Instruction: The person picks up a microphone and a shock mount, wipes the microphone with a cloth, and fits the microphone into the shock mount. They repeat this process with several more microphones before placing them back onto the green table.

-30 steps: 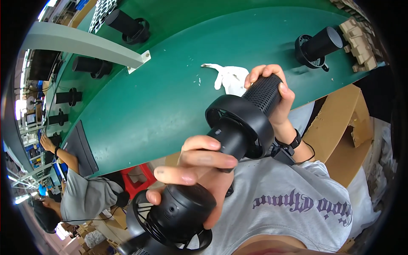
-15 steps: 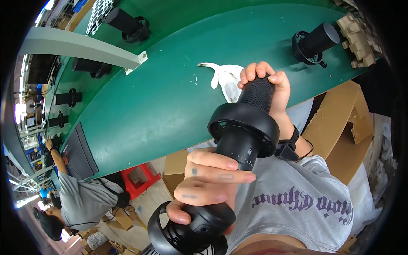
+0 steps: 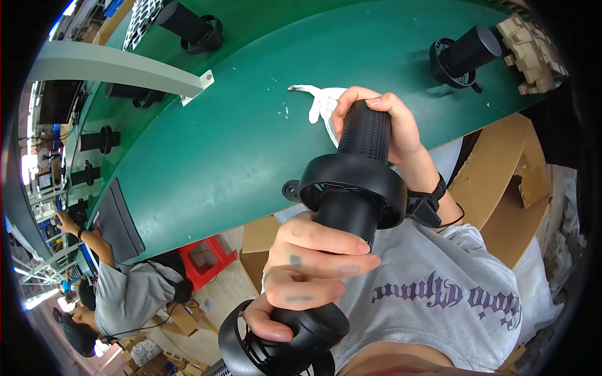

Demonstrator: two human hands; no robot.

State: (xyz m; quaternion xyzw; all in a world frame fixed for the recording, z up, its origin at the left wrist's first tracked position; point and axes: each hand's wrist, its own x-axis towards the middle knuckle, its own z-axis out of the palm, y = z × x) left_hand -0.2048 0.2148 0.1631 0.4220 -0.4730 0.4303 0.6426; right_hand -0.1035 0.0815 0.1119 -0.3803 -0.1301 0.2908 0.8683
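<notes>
Both hands grip a black cylindrical device with a ring collar (image 3: 351, 178). My right hand (image 3: 385, 125), with a black strap and box on its wrist, wraps the textured upper end. My left hand (image 3: 313, 263) has its fingers closed round the smooth section below the collar. A small tab with a hole (image 3: 291, 190) sticks out at the collar's left. Beneath my left hand is a rounded black part with another ring (image 3: 276, 344), touched by a fingertip; whether it belongs to the same device I cannot tell. Behind my right hand lies a white glove-like cloth (image 3: 323, 103).
Similar black ringed cylinders stand on the green table (image 3: 213, 163), one at the right (image 3: 467, 56), others along the left. A pale metal post (image 3: 119, 69), cardboard boxes (image 3: 489, 169), a red stool (image 3: 210, 260) and a co-worker (image 3: 132, 294) at lower left surround it.
The device has turned: pale markings on its smooth section are now mostly out of sight and the collar's tab shows. My right hand has shifted left and down. The co-worker's hand has moved.
</notes>
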